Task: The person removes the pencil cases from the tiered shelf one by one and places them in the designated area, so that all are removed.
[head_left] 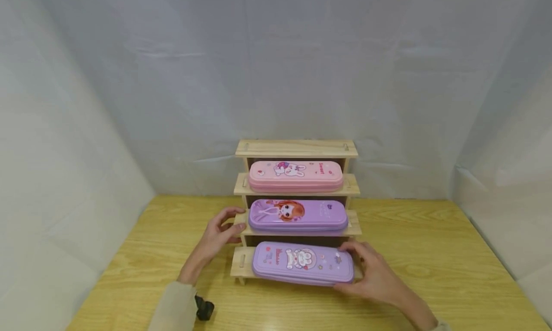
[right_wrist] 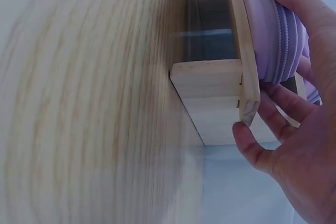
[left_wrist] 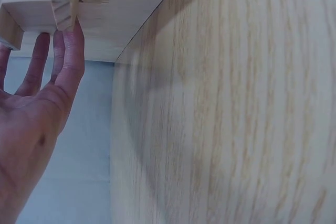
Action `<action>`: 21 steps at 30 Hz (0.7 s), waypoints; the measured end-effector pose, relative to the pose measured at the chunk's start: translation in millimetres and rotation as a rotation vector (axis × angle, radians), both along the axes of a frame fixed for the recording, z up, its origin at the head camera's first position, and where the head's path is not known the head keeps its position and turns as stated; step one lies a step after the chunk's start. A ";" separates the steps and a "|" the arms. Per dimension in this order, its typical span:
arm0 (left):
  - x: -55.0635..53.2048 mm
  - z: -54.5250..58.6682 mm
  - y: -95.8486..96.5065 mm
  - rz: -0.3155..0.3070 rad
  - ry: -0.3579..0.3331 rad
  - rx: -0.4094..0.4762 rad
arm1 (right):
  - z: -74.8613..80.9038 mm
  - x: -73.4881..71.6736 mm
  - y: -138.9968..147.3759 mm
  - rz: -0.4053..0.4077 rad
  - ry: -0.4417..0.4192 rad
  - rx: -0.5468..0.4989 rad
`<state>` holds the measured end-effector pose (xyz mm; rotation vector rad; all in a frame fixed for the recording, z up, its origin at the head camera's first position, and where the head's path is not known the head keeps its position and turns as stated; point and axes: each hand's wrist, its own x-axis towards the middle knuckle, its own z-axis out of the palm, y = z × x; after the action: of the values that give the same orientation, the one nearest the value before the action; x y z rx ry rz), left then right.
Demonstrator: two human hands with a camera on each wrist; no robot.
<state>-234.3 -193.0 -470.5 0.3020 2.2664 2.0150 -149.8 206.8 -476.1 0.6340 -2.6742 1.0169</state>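
A person's right hand (head_left: pixel 371 276) grips the right end of a lilac pencil case (head_left: pixel 303 263), thumb on the near side and fingers round the far side. This case lies on the lowest board (head_left: pixel 241 264) of a stepped wooden rack (head_left: pixel 296 149), slightly askew, its right end turned nearer and reaching over the board's near edge. The right wrist view shows the thumb beside its zip (right_wrist: pixel 285 40) and another fingertip touching the board's end. The left hand (head_left: pixel 222 233) holds the left end of the board above, thumb and fingers bent about it. Just behind and above the gripped case, a brighter purple pencil case (head_left: pixel 310 215) with a red-haired girl on its lid lies on that board, hemming in the far side. Farther back, a pink pencil case (head_left: pixel 296 176) with a rabbit rests on the third board, beneath the rack's overhanging top board. The right hand hides much of the lowest board's right end. The rack stands on a wood-grain worktop (head_left: pixel 431 254), toward its far edge, with pale sheeting (head_left: pixel 280 72) behind and at both sides. A small black object (head_left: pixel 205 309), hard to identify, shows beside the left sleeve (head_left: pixel 174 307).
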 end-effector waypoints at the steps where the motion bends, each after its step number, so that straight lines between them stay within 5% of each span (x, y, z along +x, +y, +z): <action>1: 0.1 0.1 -0.1 0.001 -0.001 0.000 | 0.3 0.2 1.1 0.012 0.006 -0.008; 21: 0.9 0.0 0.3 -0.002 0.020 0.010 | 11.7 3.8 16.5 0.125 -0.043 -0.133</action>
<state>-233.4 -192.8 -470.4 0.3266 2.2680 2.0316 -146.0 223.3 -464.4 0.7672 -2.6036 1.2429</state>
